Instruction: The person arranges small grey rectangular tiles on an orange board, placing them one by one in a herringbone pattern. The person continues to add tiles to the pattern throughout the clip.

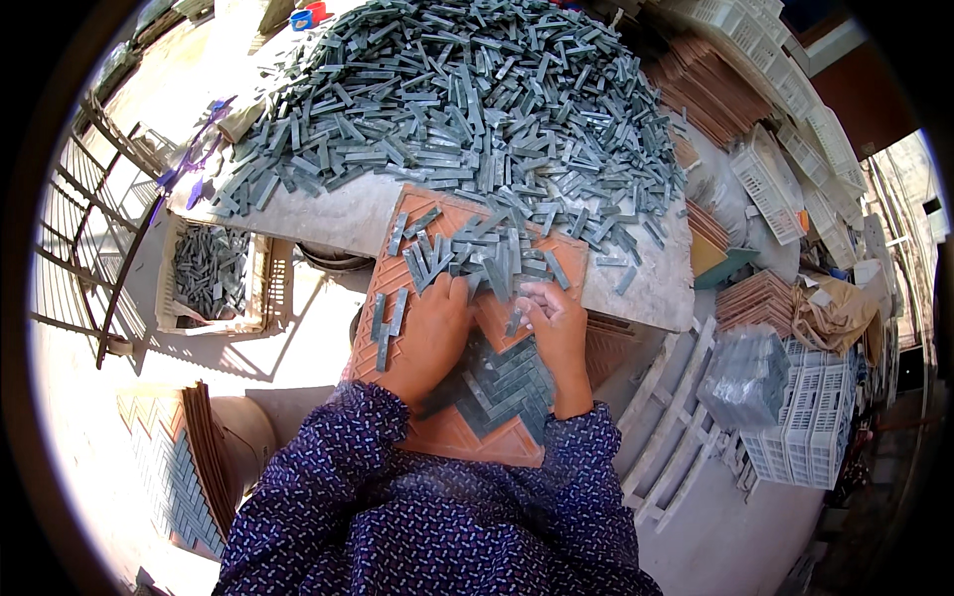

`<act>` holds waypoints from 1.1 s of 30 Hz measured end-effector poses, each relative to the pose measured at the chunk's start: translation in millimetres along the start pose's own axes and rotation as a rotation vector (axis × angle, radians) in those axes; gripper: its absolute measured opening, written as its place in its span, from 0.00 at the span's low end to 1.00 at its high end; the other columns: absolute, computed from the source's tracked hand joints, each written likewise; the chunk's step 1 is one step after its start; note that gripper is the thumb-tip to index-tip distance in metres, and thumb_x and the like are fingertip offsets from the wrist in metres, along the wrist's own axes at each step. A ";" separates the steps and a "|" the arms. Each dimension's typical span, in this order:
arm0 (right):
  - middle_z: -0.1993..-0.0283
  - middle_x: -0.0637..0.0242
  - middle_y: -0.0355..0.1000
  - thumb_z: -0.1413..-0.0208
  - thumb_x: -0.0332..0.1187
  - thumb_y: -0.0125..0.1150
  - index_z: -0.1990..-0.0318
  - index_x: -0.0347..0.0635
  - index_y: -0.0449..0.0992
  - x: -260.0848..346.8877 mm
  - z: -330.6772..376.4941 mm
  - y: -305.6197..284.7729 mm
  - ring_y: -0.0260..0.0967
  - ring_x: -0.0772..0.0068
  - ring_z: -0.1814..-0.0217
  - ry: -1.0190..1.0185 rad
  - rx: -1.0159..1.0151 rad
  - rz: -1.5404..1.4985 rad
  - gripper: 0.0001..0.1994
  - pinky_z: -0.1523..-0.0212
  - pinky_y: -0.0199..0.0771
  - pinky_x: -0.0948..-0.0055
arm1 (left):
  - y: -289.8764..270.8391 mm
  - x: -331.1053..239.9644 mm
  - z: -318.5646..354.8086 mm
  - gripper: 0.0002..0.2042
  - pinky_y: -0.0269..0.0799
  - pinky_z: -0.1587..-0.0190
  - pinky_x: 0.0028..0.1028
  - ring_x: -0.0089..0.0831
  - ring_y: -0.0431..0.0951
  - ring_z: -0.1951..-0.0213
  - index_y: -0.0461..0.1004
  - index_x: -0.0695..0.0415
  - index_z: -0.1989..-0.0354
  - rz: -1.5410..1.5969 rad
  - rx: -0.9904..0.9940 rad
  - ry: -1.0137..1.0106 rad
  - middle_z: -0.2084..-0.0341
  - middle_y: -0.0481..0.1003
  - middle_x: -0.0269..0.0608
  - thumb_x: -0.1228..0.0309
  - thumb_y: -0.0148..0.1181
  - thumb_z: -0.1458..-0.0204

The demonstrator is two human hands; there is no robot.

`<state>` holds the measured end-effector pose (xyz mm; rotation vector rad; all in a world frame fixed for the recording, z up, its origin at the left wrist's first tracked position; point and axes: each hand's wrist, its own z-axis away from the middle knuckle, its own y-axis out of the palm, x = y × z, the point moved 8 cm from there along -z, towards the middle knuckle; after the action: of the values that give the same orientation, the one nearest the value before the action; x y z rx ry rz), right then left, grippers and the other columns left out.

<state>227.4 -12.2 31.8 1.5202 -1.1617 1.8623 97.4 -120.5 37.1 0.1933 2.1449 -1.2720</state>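
Note:
An orange mould tray (492, 452) with herringbone grooves lies partly on the table, its near end against my body. Dark grey-green stone strips fill part of it in a herringbone pattern (497, 387). My right hand (558, 333) pinches a small stone strip (514, 321) just above that pattern. My left hand (434, 328) is over the left side of the tray, fingers curled at a loose heap of strips (497, 253); what they hold is hidden. A few separate strips (383, 333) lie on the tray left of this hand.
A large mound of stone strips (477, 89) covers the table (646, 298). At left stand a crate of strips (260, 288), a metal rack (109, 219) and stacked filled trays (169, 467). White crates (810, 417), orange tray stacks (750, 298) and a slatted pallet (671, 427) occupy the right.

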 end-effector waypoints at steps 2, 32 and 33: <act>0.68 0.60 0.77 0.47 0.25 0.60 0.56 0.34 0.76 4.0 0.5 -0.2 0.73 0.72 0.71 -0.020 0.051 0.017 0.10 0.69 0.72 0.75 | 1.1 -5.0 1.1 0.12 0.69 0.65 0.39 0.47 0.71 0.66 0.66 0.59 0.63 -0.065 -0.022 0.001 0.69 0.67 0.45 0.75 0.60 0.55; 0.61 0.53 0.74 0.51 0.24 0.61 0.58 0.35 0.76 18.8 42.1 24.4 0.73 0.53 0.62 -0.296 0.115 0.321 0.11 0.61 0.71 0.65 | -16.8 21.5 51.3 0.03 0.71 0.71 0.41 0.50 0.74 0.71 0.69 0.60 0.67 0.126 0.118 -0.024 0.69 0.69 0.48 0.76 0.55 0.49; 0.62 0.53 0.75 0.51 0.24 0.61 0.58 0.35 0.76 18.0 43.0 22.4 0.73 0.53 0.62 -0.283 0.114 0.325 0.11 0.62 0.71 0.65 | -17.0 22.1 51.7 0.03 0.71 0.71 0.41 0.50 0.74 0.72 0.69 0.60 0.67 0.137 0.093 -0.026 0.70 0.69 0.48 0.76 0.55 0.49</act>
<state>228.6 -62.6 43.1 1.7913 -1.5320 1.9910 95.6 -176.5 19.5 0.3541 2.0155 -1.2877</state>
